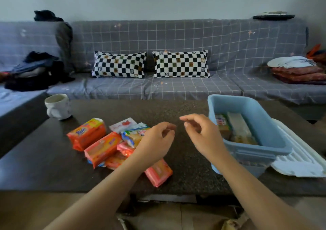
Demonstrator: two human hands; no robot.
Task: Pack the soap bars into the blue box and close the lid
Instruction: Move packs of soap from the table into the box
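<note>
Both bare hands hover over the dark speckled stone table [176, 109], neither holding anything. The left hand [155, 141] hangs with its fingers loosely curled, thumb and fingertips close together but with nothing between them; its wrist lies over the heap of wrapped soap bars. The right hand [199, 132] is relaxed too, its index finger reaching out to the left and the other fingers bent slackly, just beside the near left wall of the light blue plastic box [269, 134].

The box stands open on the right part of the table, its long side slanting away from the viewer. Inside it lie at least two bars side by side: one in a yellowish wrapper with a red and blue label [221, 123] and one pale, whitish one [238, 123]; more seems to lie under them, but how many I cannot tell. The white ribbed plastic lid [299, 157] lies flat on the table, touching the right side of the box.

The loose soap bars [112, 141] are piled left of centre. Two large orange packets can be counted, a pink one [158, 173] nearest the table's front edge, a white one with a red mark at the back, and several smaller ones half hidden; about eight in all, the count unsure.

One white ceramic cup [58, 108] stands at the far left corner. Behind, two black-and-white chequered cushions [180, 64] lean on a grey gridded sofa [176, 35].
</note>
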